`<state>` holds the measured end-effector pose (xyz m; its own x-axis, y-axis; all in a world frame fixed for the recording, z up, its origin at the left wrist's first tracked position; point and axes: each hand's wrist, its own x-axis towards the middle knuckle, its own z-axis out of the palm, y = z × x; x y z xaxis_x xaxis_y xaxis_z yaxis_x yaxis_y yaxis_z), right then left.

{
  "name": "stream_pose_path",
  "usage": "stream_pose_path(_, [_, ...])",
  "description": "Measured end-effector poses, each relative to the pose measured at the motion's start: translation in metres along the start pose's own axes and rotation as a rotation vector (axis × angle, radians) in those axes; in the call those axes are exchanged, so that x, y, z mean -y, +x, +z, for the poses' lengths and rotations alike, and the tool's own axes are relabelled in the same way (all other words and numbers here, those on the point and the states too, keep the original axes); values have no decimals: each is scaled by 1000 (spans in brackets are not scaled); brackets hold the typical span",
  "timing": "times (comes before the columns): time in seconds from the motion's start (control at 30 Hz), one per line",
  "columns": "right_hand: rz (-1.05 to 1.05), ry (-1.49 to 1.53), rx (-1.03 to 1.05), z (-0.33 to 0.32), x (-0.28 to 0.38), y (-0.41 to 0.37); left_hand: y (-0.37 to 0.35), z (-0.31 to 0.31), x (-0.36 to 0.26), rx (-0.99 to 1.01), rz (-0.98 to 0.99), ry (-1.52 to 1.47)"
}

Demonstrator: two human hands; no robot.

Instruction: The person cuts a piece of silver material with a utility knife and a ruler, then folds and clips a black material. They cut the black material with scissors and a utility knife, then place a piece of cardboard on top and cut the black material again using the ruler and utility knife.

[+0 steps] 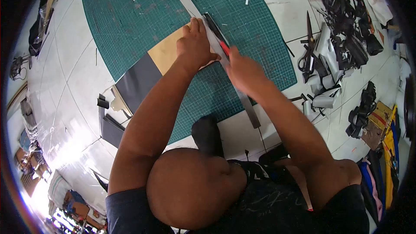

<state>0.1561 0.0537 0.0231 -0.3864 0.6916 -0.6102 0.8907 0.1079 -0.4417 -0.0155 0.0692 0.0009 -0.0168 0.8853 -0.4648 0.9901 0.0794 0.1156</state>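
My left hand [195,45] presses down on a tan sheet [165,52] and the near side of a long steel ruler [186,2], its fingers spread. The ruler lies diagonally over a green cutting mat [130,21]. My right hand [242,71] is closed round a red-handled cutter [225,47] at the ruler's right edge. A narrow black strip [212,25] lies along that same edge, above the cutter. Beside the tan sheet, a dark grey sheet [139,82] extends down to the left, past the mat's edge. The cutter's tip is too small to make out.
Black-handled scissors [308,47] lie on the white tiled floor [281,6] right of the mat, beside a heap of black and silver scraps [342,34]. Folded dark pieces [110,128] are at the lower left. Colourful cloth [389,160] lies at the far right.
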Motion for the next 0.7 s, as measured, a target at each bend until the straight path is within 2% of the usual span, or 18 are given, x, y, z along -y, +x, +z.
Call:
stream_pose_path(0.03, [45, -18, 75, 2, -9, -23, 1, 1, -1, 15, -3, 5])
stream_pose_path(0.17, [-2, -79, -48, 55, -62, -71, 0, 1, 0, 26, -2, 35])
stream_pose_path(0.33, [-80, -63, -151, 42, -56, -76, -1, -2, -2, 31, -7, 30])
stream_pose_path(0.53, [-1, 16, -161, -9, 2, 4, 2, -4, -2, 38, 0, 59])
stream_pose_path(0.7, [-17, 15, -143, -18, 34, 51, 0, -3, -1, 50, -5, 76])
